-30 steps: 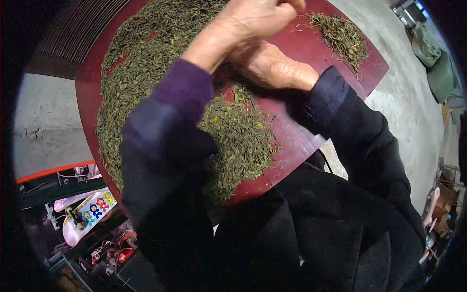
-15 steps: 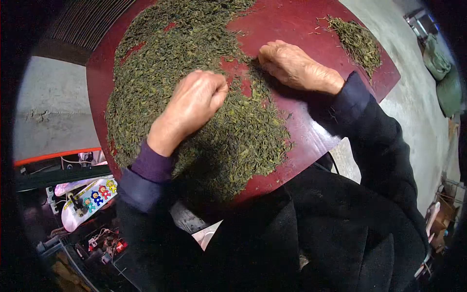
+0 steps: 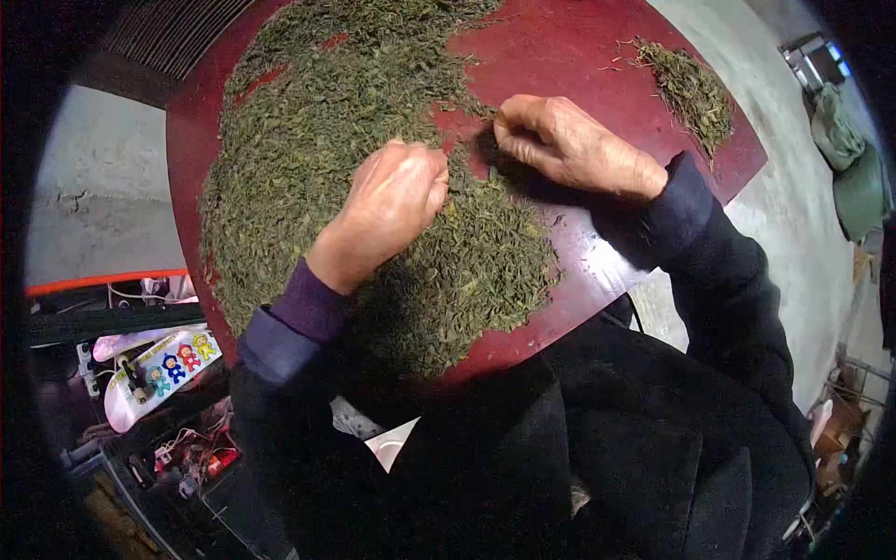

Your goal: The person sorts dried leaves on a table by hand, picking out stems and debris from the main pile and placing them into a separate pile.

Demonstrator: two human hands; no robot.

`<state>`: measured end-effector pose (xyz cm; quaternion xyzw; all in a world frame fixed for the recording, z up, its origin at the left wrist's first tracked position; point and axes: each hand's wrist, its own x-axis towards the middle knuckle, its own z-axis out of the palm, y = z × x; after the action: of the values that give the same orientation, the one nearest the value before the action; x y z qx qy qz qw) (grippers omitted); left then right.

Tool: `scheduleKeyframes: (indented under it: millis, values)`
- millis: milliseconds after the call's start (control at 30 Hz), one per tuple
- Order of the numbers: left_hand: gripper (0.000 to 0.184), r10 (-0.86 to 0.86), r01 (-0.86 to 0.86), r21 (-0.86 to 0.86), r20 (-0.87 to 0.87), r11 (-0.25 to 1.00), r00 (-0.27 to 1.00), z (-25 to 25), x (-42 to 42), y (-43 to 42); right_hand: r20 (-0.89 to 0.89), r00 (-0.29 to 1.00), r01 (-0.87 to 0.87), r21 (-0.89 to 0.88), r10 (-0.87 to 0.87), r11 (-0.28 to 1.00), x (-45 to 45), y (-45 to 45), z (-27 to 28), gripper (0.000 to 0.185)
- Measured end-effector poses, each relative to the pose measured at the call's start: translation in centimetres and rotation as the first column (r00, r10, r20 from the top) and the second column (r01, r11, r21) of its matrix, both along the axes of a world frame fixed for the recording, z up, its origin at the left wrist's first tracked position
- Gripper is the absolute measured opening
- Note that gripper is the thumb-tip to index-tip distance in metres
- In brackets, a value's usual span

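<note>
Dried green leaves (image 3: 308, 187), which look like tea, lie in a wide layer over the left and front of a red tabletop (image 3: 551, 47). Over the middle of this layer, my left hand (image 3: 387, 210) is closed with its fingers curled under; whatever they hold is hidden. My right hand (image 3: 569, 145) is at the right edge of the layer, beside a patch of bare red surface. Its thumb and fingers are pinched together, and I cannot make out anything between them. A smaller pile of stalky leaves (image 3: 691, 98) sits apart near the table's right corner.
A white skateboard (image 3: 163, 373) with colourful cartoon figures is at the lower left, above a clutter of cables (image 3: 196, 457). Green sacks (image 3: 854, 182) stand on the concrete floor at the right. A dark slatted panel (image 3: 154, 42) is at the upper left.
My left hand has shifted slightly right, closer to my right hand. My right hand has come down a little and turned, with its thumb side showing more. Both stay closed.
</note>
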<state>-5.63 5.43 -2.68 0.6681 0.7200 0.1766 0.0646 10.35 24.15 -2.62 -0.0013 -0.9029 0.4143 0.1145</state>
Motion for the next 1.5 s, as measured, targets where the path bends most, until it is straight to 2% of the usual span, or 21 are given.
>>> scheduleKeyframes:
  millis: [100,267,433,600,767,933,1133,1267,1467,1500]
  values:
    - [0.014,-0.028,0.026,0.113,0.022,0.993,0.999,-0.4,-0.2,-0.4,-0.103,0.992,-0.073,0.058,0.079,0.996,-0.1,-1.3,0.1,0.010]
    - [0.015,0.045,-0.044,-0.017,0.112,0.999,0.993,1.8,-0.3,-0.7,-0.176,0.966,-0.159,0.174,0.190,0.972,-0.9,-3.0,-1.5,0.012]
    - [0.015,0.135,-0.118,-0.078,0.264,0.990,0.955,3.7,0.2,-1.1,-0.103,0.988,-0.084,0.244,0.112,0.966,-1.3,-4.3,-0.9,0.013]
    - [0.010,0.113,-0.095,-0.079,0.268,0.992,0.957,3.6,-0.2,-1.6,-0.047,0.992,-0.094,0.344,0.117,0.934,-1.4,-5.2,-1.5,0.014]
    - [0.009,0.194,-0.156,-0.127,0.397,0.980,0.897,3.9,-0.1,-2.2,-0.045,0.990,-0.121,0.258,0.137,0.958,-1.2,-4.9,-1.3,0.011]
    - [0.007,0.206,-0.155,-0.144,0.489,0.977,0.848,3.7,-0.5,-2.6,-0.032,0.989,-0.128,0.267,0.141,0.955,-0.7,-3.6,-1.1,0.007]
    - [0.007,0.216,-0.174,-0.133,0.452,0.976,0.866,3.9,-0.4,-2.9,-0.091,0.988,-0.098,0.239,0.123,0.966,-0.9,-2.6,-0.7,0.006]
    - [0.007,0.231,-0.200,-0.118,0.402,0.973,0.886,4.1,-0.7,-3.5,-0.191,0.975,-0.068,0.237,0.115,0.969,-2.9,-2.3,-1.5,0.009]
    - [0.007,0.194,-0.148,-0.139,0.423,0.979,0.885,4.2,-0.4,-4.2,-0.174,0.964,-0.140,0.305,0.200,0.942,-5.9,-2.5,-1.8,0.006]
    - [0.007,0.198,-0.150,-0.145,0.424,0.978,0.884,4.3,-0.4,-4.2,-0.105,0.972,-0.168,0.317,0.211,0.933,-6.1,-2.6,-1.6,0.006]
